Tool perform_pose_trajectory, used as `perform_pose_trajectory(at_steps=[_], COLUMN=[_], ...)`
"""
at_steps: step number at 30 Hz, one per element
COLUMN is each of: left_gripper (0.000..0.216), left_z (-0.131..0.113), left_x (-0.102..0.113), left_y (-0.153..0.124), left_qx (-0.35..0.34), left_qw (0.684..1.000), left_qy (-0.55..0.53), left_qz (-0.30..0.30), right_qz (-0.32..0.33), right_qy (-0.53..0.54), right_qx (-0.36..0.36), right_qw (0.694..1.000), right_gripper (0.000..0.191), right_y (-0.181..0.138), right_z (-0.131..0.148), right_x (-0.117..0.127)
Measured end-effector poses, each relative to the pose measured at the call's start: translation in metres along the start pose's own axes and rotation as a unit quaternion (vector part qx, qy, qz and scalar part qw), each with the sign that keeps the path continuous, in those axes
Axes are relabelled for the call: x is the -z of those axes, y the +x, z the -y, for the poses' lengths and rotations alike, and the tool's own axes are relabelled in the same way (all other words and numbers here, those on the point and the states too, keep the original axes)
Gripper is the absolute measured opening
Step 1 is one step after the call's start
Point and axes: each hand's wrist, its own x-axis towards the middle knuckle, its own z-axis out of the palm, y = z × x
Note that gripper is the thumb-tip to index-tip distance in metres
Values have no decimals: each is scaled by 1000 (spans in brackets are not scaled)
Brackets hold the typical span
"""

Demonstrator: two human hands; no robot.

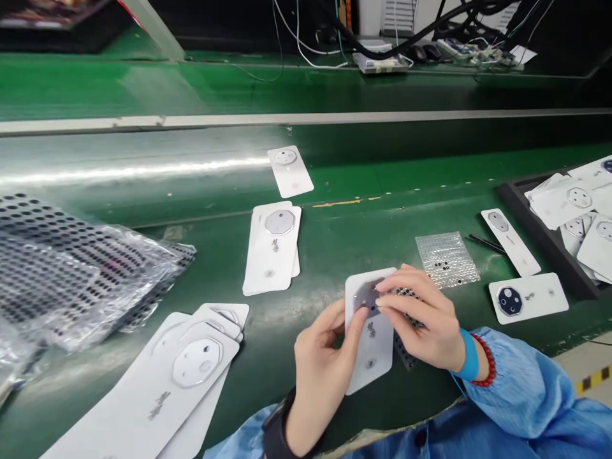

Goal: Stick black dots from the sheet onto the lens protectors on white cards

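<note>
My left hand (321, 357) grips the left edge of a white phone back cover (371, 347) and holds it upright over the green bench. My right hand (421, 319) has its fingers pinched on the cover's octagonal camera plate (366, 298), over a perforated sheet of small parts (406, 299). Whether the fingertips hold a tiny part I cannot make out.
A stack of white covers (191, 376) lies at the lower left, another stack (272, 248) in the middle, a single cover (290, 171) farther back. Bagged perforated trays (71, 268) sit at left. A clear sheet (447, 258), tweezers (485, 243), two finished covers (528, 298) and a black tray (530, 217) of covers are at right.
</note>
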Motion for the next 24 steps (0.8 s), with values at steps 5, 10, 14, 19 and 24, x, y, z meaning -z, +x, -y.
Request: perform_pose_trajectory(at_steps=[5,10,14,19,24], left_gripper=[24,33,34,31,26], left_z=[1,1,2,1,2], left_x=[4,3,3,4,5], left_y=[-5,-8,-9,-6,-4], left_qx=[-57,-78,-76,-46,11], left_qw=[997,995,995,997,997], left_qy=[-20,-21,-24,-48,-64], left_qz=[42,51,53,33,43], right_qz=[17,-3,7,75,160], right_qy=[-24,-71,-119,-229,-319], right_qx=[31,56,100,140,97], right_qw=[999,996,988,960,929], right_gripper=[18,21,18,28,38], right_y=[-8,-10,-11,-20,-28], right_z=[-2,-3,-4,1,9], right_x=[-9,-9,-8,-8,-8])
